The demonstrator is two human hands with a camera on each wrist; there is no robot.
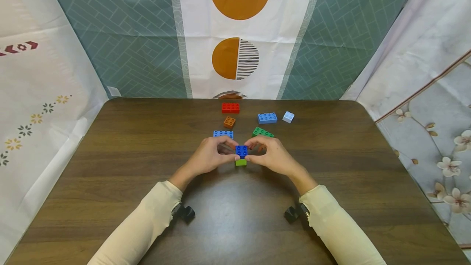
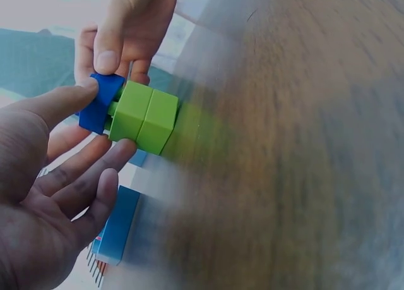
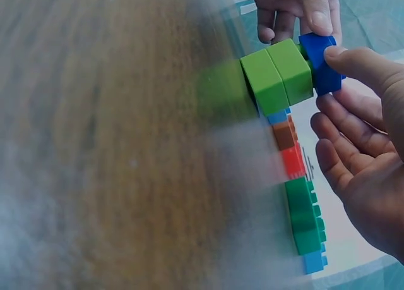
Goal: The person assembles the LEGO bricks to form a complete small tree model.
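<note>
Saw cream long sleeves (image 1: 143,220) nearest, each with a black clip-on device (image 1: 188,214) at the wrist. Had both over a dark-brown wood-grain tabletop (image 1: 235,228).

Caught left hand (image 1: 212,155) and right hand (image 1: 273,155) facing each other mid-table, both grasping the same piece: a dark-blue square plastic brick (image 1: 241,151) with studs up. Pinched it between thumbs on the near side and fingers on the far side. Found it right on top of a stack of two lime-green plastic bricks (image 2: 144,117). Spotted lime studs in the gap from both wrist views, so read as not fully seated. Couldn't confirm contact between stack and tabletop.

Picked out a medium-blue rectangular plastic brick (image 1: 223,133) just beyond left hand, partly covered by it, and a green rectangular plastic brick (image 1: 263,131) just beyond right hand, angled, also partly covered. Logged an orange-brown square plastic brick (image 1: 229,122) behind the medium-blue one, turned askew. Noted a second medium-blue rectangular plastic brick (image 1: 267,118) farther out to the right, near a small pale-blue plastic brick (image 1: 288,117), not touching. Saw a red rectangular plastic brick (image 1: 230,108) farthest, near the back edge.

Saw behind the table a white fabric panel with ochre-and-striped circles (image 1: 198,44), between teal herringbone-pattern fabric (image 1: 121,44).
</note>
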